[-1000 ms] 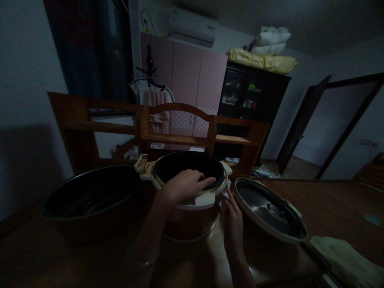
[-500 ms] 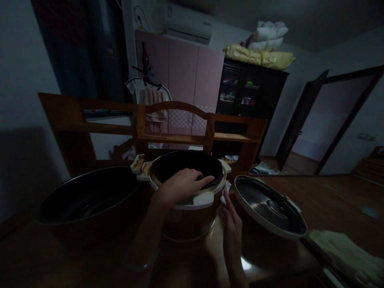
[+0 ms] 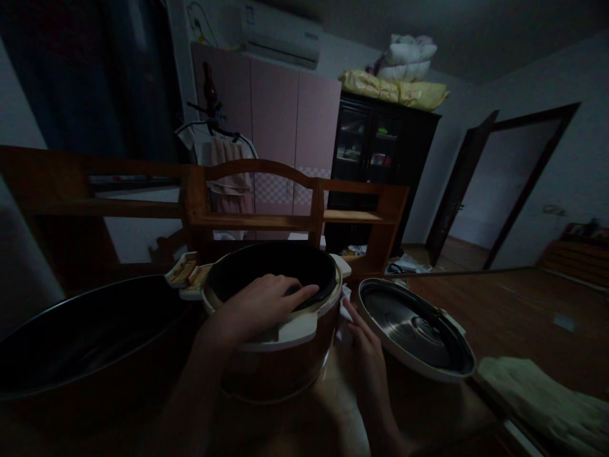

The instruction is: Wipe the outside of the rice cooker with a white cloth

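Observation:
An electric cooker (image 3: 278,374) with a brown body and cream rim stands on the table, its dark inner pot (image 3: 252,260) uncovered. Over the near rim lies my left hand (image 3: 259,301), gripping the edge; its fingers dip into the pot, partly hidden, and the thumb points right. At the cooker's right side, my right hand (image 3: 364,339) pinches a white tissue (image 3: 344,311) against the outer wall below the rim. The detached lid (image 3: 413,327) rests to the right, metal inner face up and tilted.
A large dark basin (image 3: 95,355) stands on the left, close to the cooker's open hinge part (image 3: 188,273). Behind the cooker runs a wooden shelf frame (image 3: 257,220). A pale cloth (image 3: 537,387) lies at the lower right, beside the table's edge.
My view has turned, so the cooker and basin sit further left in the picture. Both hands keep about the same places on the cooker, the tissue still at its right wall.

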The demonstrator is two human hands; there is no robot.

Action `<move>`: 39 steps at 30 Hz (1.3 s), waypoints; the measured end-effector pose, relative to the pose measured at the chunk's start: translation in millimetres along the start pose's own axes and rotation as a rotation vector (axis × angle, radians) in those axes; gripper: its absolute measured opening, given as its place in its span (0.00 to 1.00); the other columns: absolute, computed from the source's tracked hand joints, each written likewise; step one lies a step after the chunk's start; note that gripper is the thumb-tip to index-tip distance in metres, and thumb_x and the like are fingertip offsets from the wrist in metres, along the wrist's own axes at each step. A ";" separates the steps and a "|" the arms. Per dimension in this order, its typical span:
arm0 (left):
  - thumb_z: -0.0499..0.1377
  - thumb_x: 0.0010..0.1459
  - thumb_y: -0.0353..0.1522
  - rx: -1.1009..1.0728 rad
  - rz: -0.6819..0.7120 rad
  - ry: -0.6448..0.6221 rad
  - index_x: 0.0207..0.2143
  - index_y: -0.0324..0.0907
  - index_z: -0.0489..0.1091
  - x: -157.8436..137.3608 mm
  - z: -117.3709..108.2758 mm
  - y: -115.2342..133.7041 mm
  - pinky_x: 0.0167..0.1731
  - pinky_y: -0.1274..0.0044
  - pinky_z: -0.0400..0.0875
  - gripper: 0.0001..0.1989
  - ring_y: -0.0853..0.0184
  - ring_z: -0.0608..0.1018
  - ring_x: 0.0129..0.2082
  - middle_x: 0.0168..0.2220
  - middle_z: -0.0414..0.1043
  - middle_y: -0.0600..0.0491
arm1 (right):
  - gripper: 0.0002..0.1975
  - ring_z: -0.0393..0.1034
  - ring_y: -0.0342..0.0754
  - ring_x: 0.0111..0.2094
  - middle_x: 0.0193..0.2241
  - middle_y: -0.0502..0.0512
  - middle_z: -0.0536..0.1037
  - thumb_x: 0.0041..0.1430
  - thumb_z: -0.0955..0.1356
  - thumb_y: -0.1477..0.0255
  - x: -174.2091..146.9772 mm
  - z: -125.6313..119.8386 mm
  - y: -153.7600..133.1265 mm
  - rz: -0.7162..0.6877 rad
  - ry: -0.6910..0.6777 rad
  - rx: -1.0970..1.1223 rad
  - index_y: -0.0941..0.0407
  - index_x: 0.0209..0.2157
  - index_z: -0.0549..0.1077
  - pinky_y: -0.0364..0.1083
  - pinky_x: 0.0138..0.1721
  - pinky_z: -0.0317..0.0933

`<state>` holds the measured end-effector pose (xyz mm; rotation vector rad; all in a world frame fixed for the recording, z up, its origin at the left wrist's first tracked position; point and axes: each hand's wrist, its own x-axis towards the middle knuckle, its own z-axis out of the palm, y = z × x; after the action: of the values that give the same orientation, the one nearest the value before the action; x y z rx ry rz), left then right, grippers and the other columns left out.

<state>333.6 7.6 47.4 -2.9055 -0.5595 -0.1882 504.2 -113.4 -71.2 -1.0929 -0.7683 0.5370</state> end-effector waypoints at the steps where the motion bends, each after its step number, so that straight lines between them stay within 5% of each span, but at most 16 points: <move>1: 0.44 0.65 0.27 0.019 0.006 -0.001 0.64 0.50 0.58 0.4 1.6 -1.1 0.44 0.71 0.68 0.26 0.56 0.76 0.48 0.55 0.70 0.44 | 0.22 0.55 0.53 0.64 0.59 0.52 0.68 0.58 0.65 0.67 2.6 2.3 -7.5 -0.021 0.005 -0.014 0.51 0.55 0.73 0.54 0.63 0.50; 11: 0.47 0.59 0.22 0.157 0.057 0.034 0.65 0.49 0.56 0.2 11.8 -7.1 0.44 0.69 0.70 0.32 0.54 0.76 0.48 0.57 0.68 0.42 | 0.23 0.53 0.50 0.65 0.61 0.49 0.65 0.63 0.63 0.66 3.6 11.9 -19.6 -0.109 -0.095 -0.055 0.50 0.59 0.67 0.52 0.65 0.46; 20: 0.48 0.58 0.21 0.159 0.049 0.021 0.65 0.48 0.57 0.9 8.7 -4.3 0.44 0.68 0.71 0.33 0.53 0.77 0.49 0.57 0.68 0.41 | 0.22 0.51 0.51 0.65 0.62 0.49 0.63 0.64 0.63 0.64 -18.0 8.5 -8.5 -0.048 -0.070 -0.045 0.48 0.60 0.65 0.52 0.66 0.43; 26: 0.46 0.61 0.21 0.152 0.049 0.011 0.64 0.46 0.57 0.6 8.7 -5.4 0.45 0.69 0.71 0.30 0.55 0.76 0.50 0.58 0.67 0.41 | 0.23 0.57 0.54 0.63 0.60 0.53 0.66 0.61 0.65 0.65 0.9 6.3 0.7 0.007 -0.022 0.031 0.52 0.57 0.68 0.54 0.62 0.51; 39: 0.45 0.64 0.25 0.127 0.054 -0.009 0.65 0.46 0.56 3.7 10.7 -8.1 0.46 0.68 0.71 0.27 0.54 0.75 0.51 0.58 0.67 0.42 | 0.23 0.54 0.50 0.64 0.63 0.50 0.62 0.66 0.62 0.68 -15.8 16.8 1.3 -0.090 -0.005 -0.061 0.50 0.61 0.62 0.51 0.64 0.47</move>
<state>334.9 18.4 38.8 -2.7956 -0.4755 -0.1281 481.1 -114.6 -72.6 -1.1076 -0.8385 0.4429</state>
